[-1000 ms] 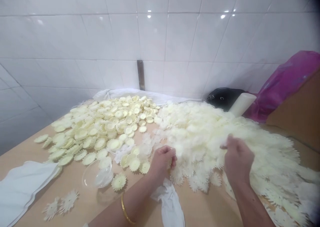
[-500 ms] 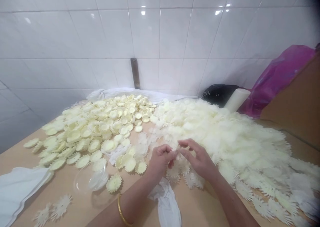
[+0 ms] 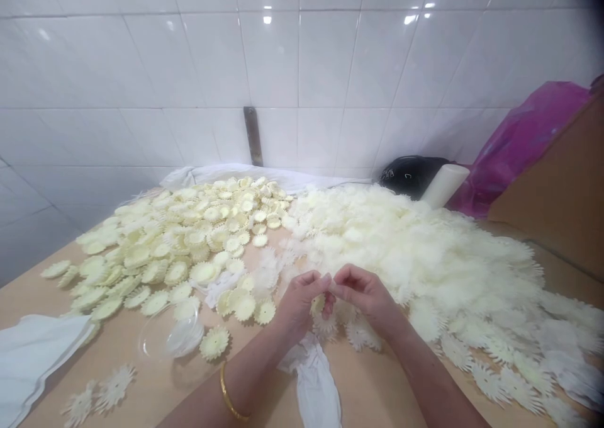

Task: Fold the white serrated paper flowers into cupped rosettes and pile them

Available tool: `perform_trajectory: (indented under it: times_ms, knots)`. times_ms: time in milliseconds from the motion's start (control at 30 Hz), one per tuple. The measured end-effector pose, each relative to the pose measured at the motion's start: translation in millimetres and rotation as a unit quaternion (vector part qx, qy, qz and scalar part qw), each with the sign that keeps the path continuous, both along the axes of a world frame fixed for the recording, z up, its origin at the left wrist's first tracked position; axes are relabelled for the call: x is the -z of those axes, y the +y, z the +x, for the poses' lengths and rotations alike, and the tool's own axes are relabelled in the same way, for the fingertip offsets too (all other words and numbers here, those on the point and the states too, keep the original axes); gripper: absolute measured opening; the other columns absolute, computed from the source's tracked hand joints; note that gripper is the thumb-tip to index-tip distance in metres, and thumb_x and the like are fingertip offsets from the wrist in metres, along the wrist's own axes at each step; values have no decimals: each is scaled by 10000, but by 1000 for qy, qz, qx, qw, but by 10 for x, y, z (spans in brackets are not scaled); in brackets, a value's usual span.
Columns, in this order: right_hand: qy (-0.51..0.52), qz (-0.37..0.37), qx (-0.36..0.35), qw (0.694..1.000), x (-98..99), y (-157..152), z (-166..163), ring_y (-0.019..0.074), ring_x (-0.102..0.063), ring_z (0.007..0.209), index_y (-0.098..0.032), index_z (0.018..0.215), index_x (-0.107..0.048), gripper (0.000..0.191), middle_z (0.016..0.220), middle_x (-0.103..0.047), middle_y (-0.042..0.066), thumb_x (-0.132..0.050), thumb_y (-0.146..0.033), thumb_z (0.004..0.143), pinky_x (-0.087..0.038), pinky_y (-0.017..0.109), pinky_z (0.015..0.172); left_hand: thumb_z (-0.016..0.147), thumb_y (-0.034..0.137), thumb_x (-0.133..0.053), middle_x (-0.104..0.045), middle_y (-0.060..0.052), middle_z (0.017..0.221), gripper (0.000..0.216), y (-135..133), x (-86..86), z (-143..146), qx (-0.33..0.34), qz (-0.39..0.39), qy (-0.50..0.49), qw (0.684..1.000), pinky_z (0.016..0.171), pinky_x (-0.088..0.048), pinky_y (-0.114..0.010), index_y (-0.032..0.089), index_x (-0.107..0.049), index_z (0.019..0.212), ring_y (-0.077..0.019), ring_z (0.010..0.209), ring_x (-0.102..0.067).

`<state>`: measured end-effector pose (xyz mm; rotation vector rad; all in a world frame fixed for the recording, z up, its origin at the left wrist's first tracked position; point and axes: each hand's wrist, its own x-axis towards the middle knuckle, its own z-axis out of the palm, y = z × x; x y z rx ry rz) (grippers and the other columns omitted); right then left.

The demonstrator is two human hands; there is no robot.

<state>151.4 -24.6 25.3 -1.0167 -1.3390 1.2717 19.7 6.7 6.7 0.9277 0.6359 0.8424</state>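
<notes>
My left hand (image 3: pixel 302 307) is closed in a pinch, thumb against the index finger. My right hand (image 3: pixel 365 297) is pinched too, its fingertips meeting those of the left. Whatever sits between the fingertips is too small to make out. A toothed pale yellow disc peeks out just below the left fingers. Thin flower-shaped pieces (image 3: pixel 363 335) with notched edges lie on the table under the hands. Beneath my left wrist is a crumpled white cloth (image 3: pixel 315 377). Cupped yellow discs (image 3: pixel 244 307) rest left of my left hand.
A heap of cupped yellow discs (image 3: pixel 189 226) covers the table's left. Loose frilly pale pieces (image 3: pixel 453 258) are piled at right. Nearby stand a clear round dish (image 3: pixel 158 337), a white roll (image 3: pixel 445 185), a black bag (image 3: pixel 410 173) and a magenta bag (image 3: pixel 523 138). Behind is a tiled wall (image 3: pixel 325 56).
My right index finger was raised and apart; it has come down into a pinch against the thumb, by the left fingertips. The view has shifted slightly.
</notes>
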Motion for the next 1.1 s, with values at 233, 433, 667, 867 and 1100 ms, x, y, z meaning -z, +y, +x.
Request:
perform_trajectory:
  times_ms: [233, 433, 667, 867, 1100]
  knots:
    - [65, 34, 258, 963, 98, 92, 233, 116, -441, 554, -197, 603, -483, 240, 552, -449, -34, -601, -388, 685, -385, 256, 575, 616, 364, -678, -461, 38, 464, 337, 82, 18, -35, -52, -49, 19, 997, 407, -284, -186, 159, -418, 553, -58, 395, -425]
    - [-249, 68, 296, 920, 77, 49, 320, 133, -429, 552, -189, 600, -500, 260, 556, -467, -8, -478, -370, 785, -338, 258, 528, 650, 386, -640, -478, 21, 488, 324, 151, 63, -66, -106, -2, 85, 991, 426, -305, -194, 155, -438, 546, -61, 419, -427]
    - [-316, 112, 272, 902, 13, 11, 311, 140, -466, 580, -193, 627, -500, 254, 593, -515, -1, -423, -339, 820, -356, 260, 559, 659, 399, -617, -461, 27, 497, 280, 155, 72, -72, -132, 58, 140, 979, 444, -318, -211, 160, -487, 594, -73, 427, -418]
    - [-396, 72, 171, 899, 6, -22, 462, 198, -527, 718, -216, 745, -593, 201, 739, -601, 33, -586, -410, 691, -384, 309, 641, 606, 344, -676, -549, -27, 857, 323, 132, -33, -96, -264, 237, 249, 901, 625, -378, -230, 213, -588, 887, -143, 746, -515]
    - [-388, 88, 127, 909, 57, -19, 386, 177, -519, 698, -219, 799, -593, 122, 720, -599, 15, -485, -207, 744, -372, 310, 662, 739, 313, -540, -560, -27, 686, 136, -9, -15, -12, -131, 337, 297, 884, 621, -361, -238, 196, -606, 717, -145, 665, -494]
